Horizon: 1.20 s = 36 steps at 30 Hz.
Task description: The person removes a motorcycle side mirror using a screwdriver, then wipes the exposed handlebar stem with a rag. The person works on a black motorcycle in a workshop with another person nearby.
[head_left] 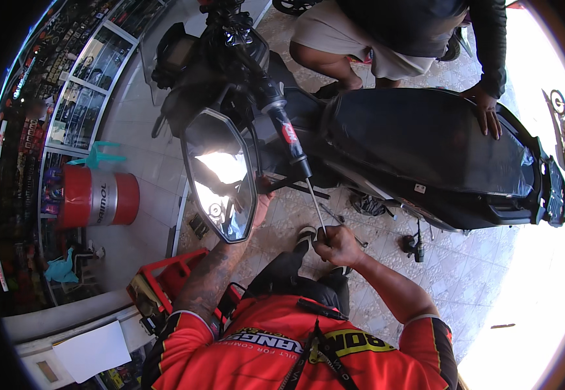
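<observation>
A black motor scooter stands across the view, its handlebar grip pointing toward me. My right hand is closed in a fist round the near end of a long thin metal rod. The rod's far end meets the outer end of the grip; any handle on it is hidden in my fist. My left hand is raised behind the side mirror, close to the black lever below the grip. The mirror covers most of that hand, so its fingers cannot be made out.
Across the scooter a crouching person rests one hand on the long seat. A red drum and glass display cases stand at left. A red metal frame is beside my left arm. Black parts lie on the tiled floor.
</observation>
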Available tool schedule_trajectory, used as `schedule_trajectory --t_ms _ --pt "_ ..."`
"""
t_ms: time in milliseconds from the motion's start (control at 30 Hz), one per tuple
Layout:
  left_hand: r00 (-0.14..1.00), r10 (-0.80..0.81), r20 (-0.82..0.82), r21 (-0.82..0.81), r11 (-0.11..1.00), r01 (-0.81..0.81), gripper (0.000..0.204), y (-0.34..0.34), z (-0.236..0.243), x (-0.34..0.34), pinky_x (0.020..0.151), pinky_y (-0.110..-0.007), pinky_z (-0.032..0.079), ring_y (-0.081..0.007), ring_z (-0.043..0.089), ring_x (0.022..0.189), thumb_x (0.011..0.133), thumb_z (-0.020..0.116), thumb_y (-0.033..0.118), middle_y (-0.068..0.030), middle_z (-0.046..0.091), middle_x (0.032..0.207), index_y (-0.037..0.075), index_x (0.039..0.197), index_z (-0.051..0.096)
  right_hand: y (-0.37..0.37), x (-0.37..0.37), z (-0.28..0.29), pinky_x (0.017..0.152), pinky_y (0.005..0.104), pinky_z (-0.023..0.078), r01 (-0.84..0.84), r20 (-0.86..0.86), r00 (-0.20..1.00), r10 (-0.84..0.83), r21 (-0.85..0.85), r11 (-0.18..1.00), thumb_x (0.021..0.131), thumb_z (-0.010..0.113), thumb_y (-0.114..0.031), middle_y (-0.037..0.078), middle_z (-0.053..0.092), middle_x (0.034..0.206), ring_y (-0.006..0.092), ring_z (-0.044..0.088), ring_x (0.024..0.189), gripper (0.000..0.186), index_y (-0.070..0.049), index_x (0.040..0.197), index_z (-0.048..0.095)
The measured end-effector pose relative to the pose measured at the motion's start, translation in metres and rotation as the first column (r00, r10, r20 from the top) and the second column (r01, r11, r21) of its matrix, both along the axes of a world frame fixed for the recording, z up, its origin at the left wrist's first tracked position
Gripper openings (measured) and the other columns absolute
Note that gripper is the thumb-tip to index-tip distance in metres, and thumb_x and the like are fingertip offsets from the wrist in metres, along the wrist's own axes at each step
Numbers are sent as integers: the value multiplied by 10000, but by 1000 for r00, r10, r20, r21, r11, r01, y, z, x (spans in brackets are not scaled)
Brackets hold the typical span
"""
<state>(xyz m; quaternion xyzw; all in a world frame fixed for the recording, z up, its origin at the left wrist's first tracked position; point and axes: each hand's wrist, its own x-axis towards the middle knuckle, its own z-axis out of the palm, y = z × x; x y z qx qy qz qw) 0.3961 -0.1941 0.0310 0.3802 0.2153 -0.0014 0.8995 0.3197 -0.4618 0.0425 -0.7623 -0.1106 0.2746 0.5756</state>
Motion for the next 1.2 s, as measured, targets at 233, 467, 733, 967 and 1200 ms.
schedule_trajectory --t_ms 233,467,733,967,1200 --pt "998 -58 15 32 998 58 330 -2 5 -2 652 -314 475 -140 615 763 975 643 455 -5 666 871 126 951 625 -3 -2 21 654 498 524 32 241 969 58 -353 935 917 597 -359 187 667 705 402 664 685 332 -63 777 654" --pt "988 -148 35 -56 987 150 311 11 -27 -1 667 -308 485 -160 621 788 1007 604 407 -24 683 902 102 1055 643 -30 -29 50 807 440 503 267 102 963 -250 -216 939 1058 444 -376 184 629 836 360 631 822 459 -29 855 665" --pt "975 -184 128 9 983 184 190 16 -42 7 693 -314 510 -189 650 812 1009 589 227 -46 707 964 81 1110 658 -13 1 71 868 309 481 384 188 905 -381 19 923 1095 399 -294 99 642 951 188 619 920 380 -11 1068 651" --pt "966 -210 149 -33 976 217 189 14 -29 8 738 -314 531 -183 678 857 963 671 208 -34 712 979 104 1120 663 4 16 85 773 336 508 362 360 836 -414 204 910 1062 496 -211 87 662 859 166 632 805 239 -18 1099 632" --pt "966 -211 148 -35 975 218 215 9 -14 5 774 -328 535 -188 680 906 958 677 218 -29 713 1031 127 1151 654 10 19 80 752 320 507 448 228 843 -486 201 871 1046 527 -172 72 656 844 158 622 786 186 -30 1065 644"
